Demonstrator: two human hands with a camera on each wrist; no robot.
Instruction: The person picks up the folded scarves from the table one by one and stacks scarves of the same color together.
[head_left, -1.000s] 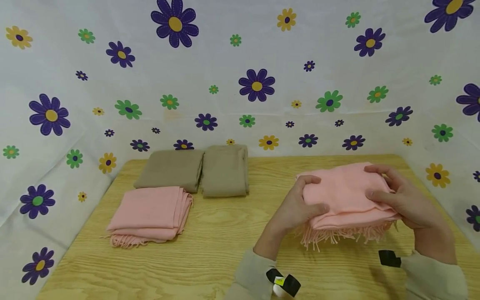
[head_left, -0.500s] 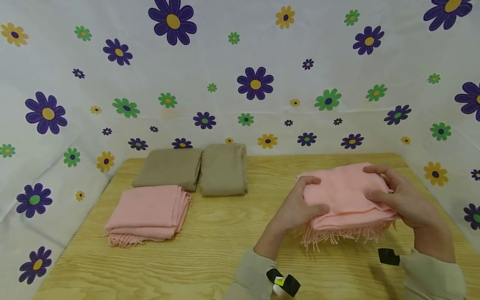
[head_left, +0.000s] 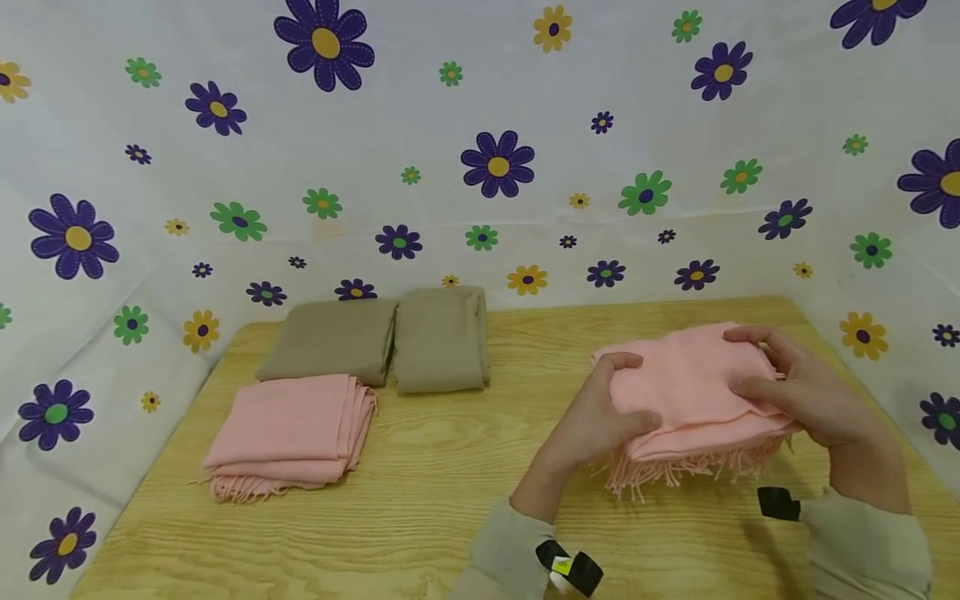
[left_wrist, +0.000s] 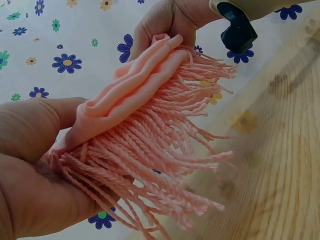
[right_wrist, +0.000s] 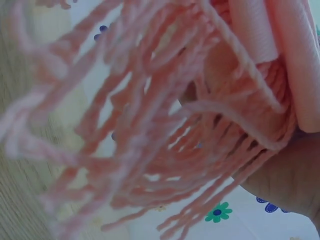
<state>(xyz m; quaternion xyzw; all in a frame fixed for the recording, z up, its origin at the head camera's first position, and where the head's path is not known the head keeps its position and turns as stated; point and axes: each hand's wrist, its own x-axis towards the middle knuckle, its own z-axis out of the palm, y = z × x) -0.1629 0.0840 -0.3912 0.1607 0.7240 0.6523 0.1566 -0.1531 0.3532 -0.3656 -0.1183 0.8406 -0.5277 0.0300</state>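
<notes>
A folded pink cloth with a hanging fringe is held above the right part of the table between two hands. The left hand grips its left edge, thumb on top, and the right hand grips its right edge. In the left wrist view the cloth's folded layers and long fringe show between the left hand and the right hand. Fringe strands fill much of the right wrist view, partly covering the right hand.
Another folded pink cloth lies on the left of the wooden table. Behind it are two folded khaki cloths, one at the left and one beside it. A white flowered sheet surrounds the table's back and sides.
The head view has shifted slightly, so the table cloths and the flowered sheet appear a little further left. Both hands keep their grip on the pink cloth, which stays nearly in place.
</notes>
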